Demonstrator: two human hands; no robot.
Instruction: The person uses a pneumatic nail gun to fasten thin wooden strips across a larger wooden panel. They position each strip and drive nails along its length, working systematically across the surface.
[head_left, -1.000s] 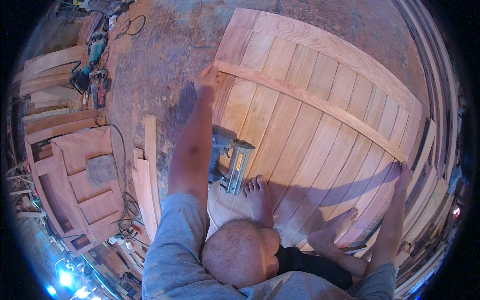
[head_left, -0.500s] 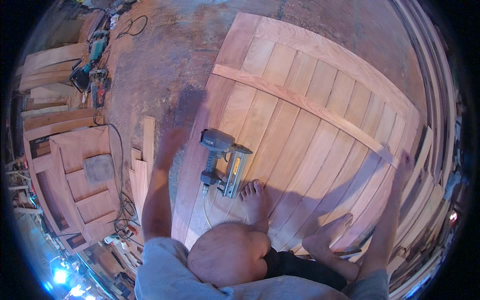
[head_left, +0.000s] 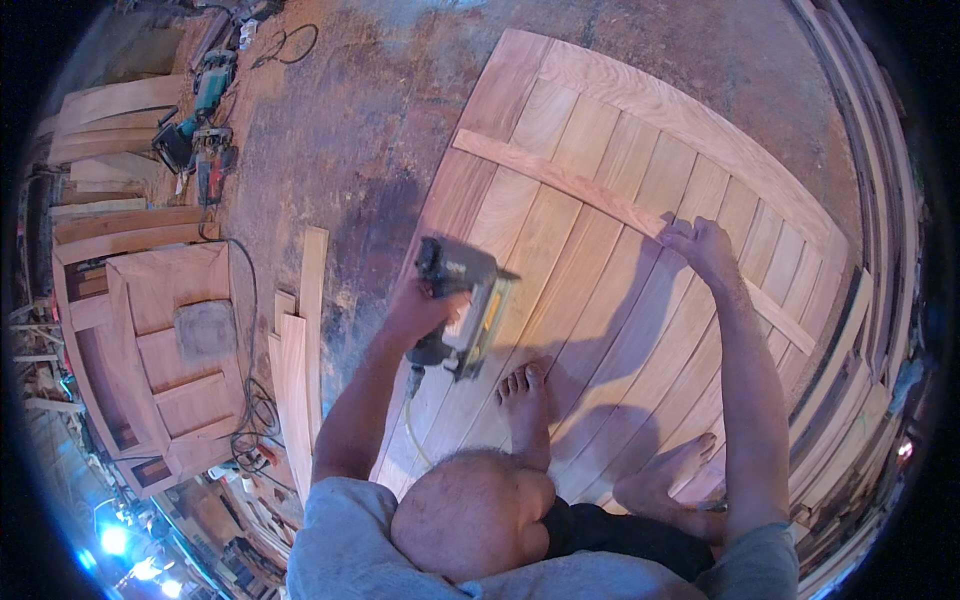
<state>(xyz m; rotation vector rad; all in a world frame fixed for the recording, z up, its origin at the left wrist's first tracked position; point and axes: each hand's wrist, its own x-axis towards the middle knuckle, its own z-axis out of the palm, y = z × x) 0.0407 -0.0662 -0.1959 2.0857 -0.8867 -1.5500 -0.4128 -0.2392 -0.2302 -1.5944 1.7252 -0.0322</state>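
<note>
My left hand [head_left: 415, 318] is wrapped round the handle of a dark nail gun [head_left: 466, 305], which is tilted and slightly blurred above the left part of a large wooden door panel [head_left: 560, 290]. A thin hose runs from the bottom of its handle toward my bent knee. Across the panel's vertical boards lies a narrow wooden strip [head_left: 560, 182]. My right hand [head_left: 697, 248] is closed on this strip near its middle, fingers curled at its edge. Both my bare feet [head_left: 523, 400] rest on the panel.
A smaller framed door [head_left: 180, 350] with a grey block [head_left: 204, 330] on it lies at left. Loose boards [head_left: 293, 390] stand between it and the panel. Green power tools [head_left: 212, 85] and cords lie at far left. Long timber [head_left: 850, 420] is stacked along the right.
My left hand has come onto the nail gun's handle and gripped it; the tool has tilted. My right hand has moved left along the strip, from its right end to near its middle.
</note>
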